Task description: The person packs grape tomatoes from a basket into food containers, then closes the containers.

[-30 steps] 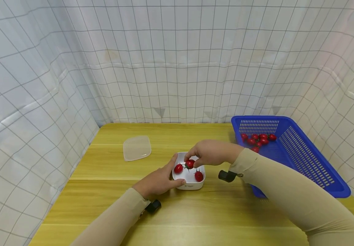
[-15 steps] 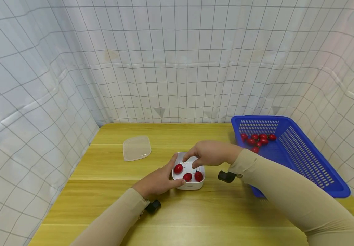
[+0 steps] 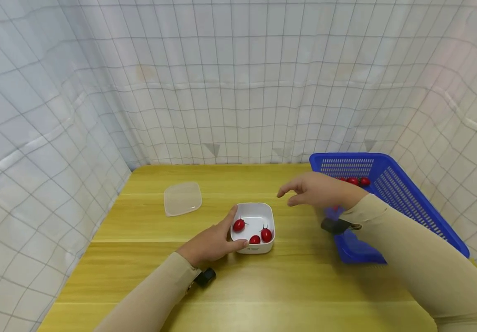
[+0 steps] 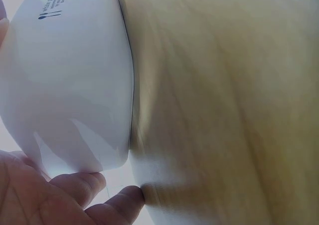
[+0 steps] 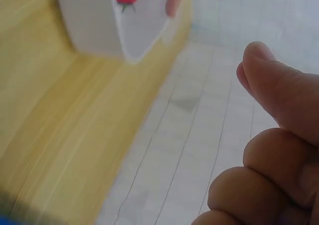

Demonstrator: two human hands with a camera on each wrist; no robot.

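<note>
A white square food container (image 3: 263, 210) stands on the wooden table with three red cherry tomatoes inside: one cherry tomato (image 3: 238, 225) at the left, two near the front wall. My left hand (image 3: 215, 240) holds the container at its left front corner, thumb over the front rim and fingers along the far left side. In the left wrist view, fingertips (image 4: 82, 187) press near the base of its printed wall. To the right, my right hand (image 3: 319, 190) is in the air between container and basket, fingers loosely bent, holding nothing.
A blue plastic basket (image 3: 422, 212) stands at the right with several cherry tomatoes (image 3: 352, 180), partly hidden behind my right hand and sleeve. A translucent square lid (image 3: 182, 198) lies on the table (image 3: 155, 276) at the back left. White checked curtains (image 3: 246, 92) enclose the table.
My right hand let a cherry tomato go inside the container, then moved right towards the basket. That tomato settled near the front wall. My left hand stays on the container.
</note>
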